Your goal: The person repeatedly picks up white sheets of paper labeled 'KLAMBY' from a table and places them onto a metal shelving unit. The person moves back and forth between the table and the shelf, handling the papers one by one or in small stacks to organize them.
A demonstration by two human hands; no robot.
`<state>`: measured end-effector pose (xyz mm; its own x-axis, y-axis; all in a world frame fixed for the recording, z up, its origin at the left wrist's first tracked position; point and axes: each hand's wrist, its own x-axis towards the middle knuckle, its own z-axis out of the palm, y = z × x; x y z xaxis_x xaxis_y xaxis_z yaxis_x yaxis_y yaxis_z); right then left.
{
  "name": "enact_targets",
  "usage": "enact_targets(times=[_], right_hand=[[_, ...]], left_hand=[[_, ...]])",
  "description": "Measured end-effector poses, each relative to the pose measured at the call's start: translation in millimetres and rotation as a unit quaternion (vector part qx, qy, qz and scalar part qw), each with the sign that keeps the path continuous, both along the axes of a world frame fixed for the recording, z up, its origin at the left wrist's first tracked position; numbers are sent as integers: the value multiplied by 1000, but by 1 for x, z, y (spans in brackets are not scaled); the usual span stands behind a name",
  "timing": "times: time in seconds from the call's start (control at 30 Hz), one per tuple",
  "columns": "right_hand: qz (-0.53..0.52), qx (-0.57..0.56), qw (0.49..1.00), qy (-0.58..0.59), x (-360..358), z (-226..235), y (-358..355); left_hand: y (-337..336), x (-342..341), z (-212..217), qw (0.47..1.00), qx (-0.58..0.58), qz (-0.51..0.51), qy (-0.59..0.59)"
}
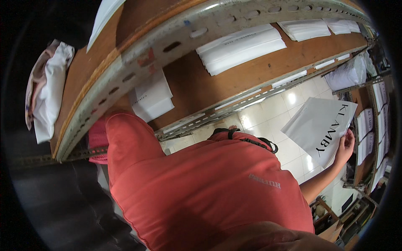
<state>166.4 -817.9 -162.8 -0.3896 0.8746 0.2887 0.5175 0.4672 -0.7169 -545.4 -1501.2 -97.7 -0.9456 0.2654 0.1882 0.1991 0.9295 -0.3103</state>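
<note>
My right hand (346, 144) pinches the edge of a flat white packet (318, 121) with large black lettering. The packet hangs over the tiled floor, out to my right, its lettered side facing up. My left arm, in a red sleeve (130, 138), reaches in at the shelf on the left; the hand itself is hidden by the metal shelf beam. Just beyond that sleeve lies a white packet (153, 98) on the brown shelf board (188, 83). Farther along the board rests a stack of similar white packets (243, 50).
A perforated metal beam (167, 48) curves across the front of the shelf. More white stacks (303, 29) sit farther down. Another rack (364, 125) with packets stands at the right, near a bulky plastic-wrapped bundle (347, 77). Folded cloth (52, 92) is at the far left.
</note>
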Motion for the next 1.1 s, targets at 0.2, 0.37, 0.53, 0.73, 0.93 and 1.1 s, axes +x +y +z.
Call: enact_targets(times=[0.2,0.37,0.53,0.73,0.93,1.1], right_hand=[[-30,-22,999,-23,15,-28,-7],[-26,26,998,-51,0,20,-23],[-21,37,999,0,42,82,-23],[47,13,999,-2,107,135,5],[88,25,996,-13,178,206,36],[39,52,998,-20,252,238,50]], left_hand=[[24,-28,12,998,3,-60,-7],[109,43,55,980,85,-177,34],[218,308,58,836,389,-295,-252],[453,445,-20,546,479,-525,-444],[703,551,-49,429,489,-579,-491],[759,627,-15,283,397,-585,-648]])
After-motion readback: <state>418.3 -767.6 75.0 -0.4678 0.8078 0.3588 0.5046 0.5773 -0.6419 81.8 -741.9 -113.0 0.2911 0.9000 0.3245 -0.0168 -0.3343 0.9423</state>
